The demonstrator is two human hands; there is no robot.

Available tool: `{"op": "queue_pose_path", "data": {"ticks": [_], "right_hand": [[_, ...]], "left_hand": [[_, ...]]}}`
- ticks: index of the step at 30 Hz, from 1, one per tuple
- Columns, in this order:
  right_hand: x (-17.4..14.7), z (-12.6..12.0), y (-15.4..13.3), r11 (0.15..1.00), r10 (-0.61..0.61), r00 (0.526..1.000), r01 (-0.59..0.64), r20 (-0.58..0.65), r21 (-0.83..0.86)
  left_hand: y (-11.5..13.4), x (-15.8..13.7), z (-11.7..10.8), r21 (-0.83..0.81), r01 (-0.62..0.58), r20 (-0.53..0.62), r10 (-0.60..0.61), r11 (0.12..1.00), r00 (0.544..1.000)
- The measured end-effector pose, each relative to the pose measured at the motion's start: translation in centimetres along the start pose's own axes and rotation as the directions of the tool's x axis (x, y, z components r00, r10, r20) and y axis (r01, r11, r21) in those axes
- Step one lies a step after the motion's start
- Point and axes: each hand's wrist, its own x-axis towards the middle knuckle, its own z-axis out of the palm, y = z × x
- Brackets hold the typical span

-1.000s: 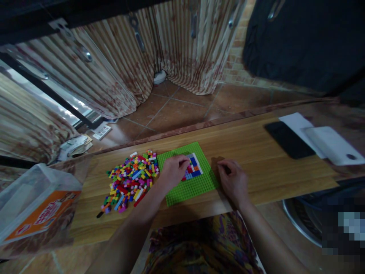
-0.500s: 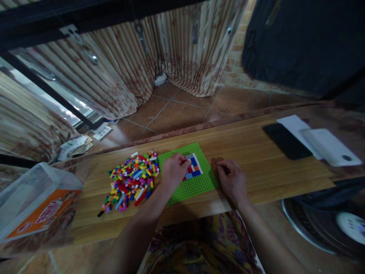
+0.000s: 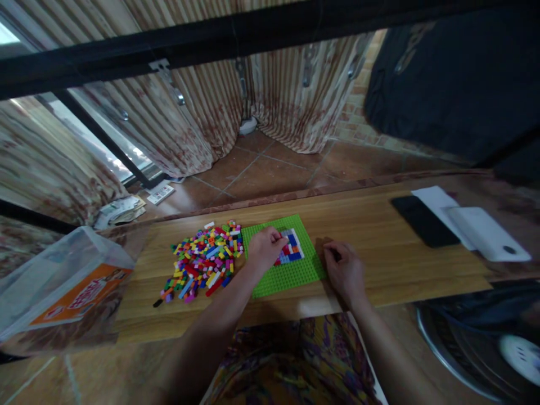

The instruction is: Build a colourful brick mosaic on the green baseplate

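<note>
My left hand (image 3: 265, 247) is over the green studded baseplate (image 3: 270, 287), its thumb and fingertips pinched together at the left side of a flat brick pattern (image 3: 293, 247). The pattern has a white and grey border around blue, red and orange bricks. Whatever the pinch holds is too small or hidden to make out. Just right of the baseplate, my right hand (image 3: 343, 270) rests on the wooden tabletop, fingers loosely curled in with a dark hollow between them. Left of the baseplate lies a wide heap of loose coloured toy bricks (image 3: 202, 259).
A clear plastic tub (image 3: 84, 247) with an orange label stands at the table's left end. On the right lie a black flat slab (image 3: 424, 219), a white sheet (image 3: 439, 202) and a white phone-like object (image 3: 489, 233). A dark bar (image 3: 270, 34) crosses above.
The camera view has shifted, so the table's left side appears further right. My left hand keeps its pinch at the pattern's left side. My right hand stays beside the baseplate.
</note>
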Motion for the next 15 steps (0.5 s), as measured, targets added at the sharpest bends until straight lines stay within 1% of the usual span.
{"op": "queue_pose_path", "data": {"ticks": [3,7,11,13,15], "right_hand": [[0.0,-0.1,0.0,1.0,-0.001,1.0,0.001,0.003,-0.013],[-0.1,0.0,0.1,1.0,-0.003,1.0,0.003,0.013,-0.029],[-0.2,0.0,0.3,0.999,-0.021,1.0,0.021,0.008,-0.035],[-0.2,0.0,0.4,0.999,-0.031,1.0,0.031,0.004,-0.034],[-0.3,0.0,0.5,0.999,-0.038,0.999,0.039,0.002,-0.034]], "left_hand": [[-0.7,-1.7,0.1,-0.123,-0.084,-0.019,0.082,0.989,0.996],[-2.2,-4.7,0.4,-0.154,-0.144,-0.106,0.128,0.978,0.986],[-3.3,-6.7,0.9,-0.061,-0.234,-0.142,0.224,0.97,0.964],[-3.3,-6.9,1.0,0.018,-0.287,-0.156,0.286,0.958,0.945],[-2.9,-6.7,1.0,0.112,-0.344,-0.145,0.358,0.932,0.922]]}}
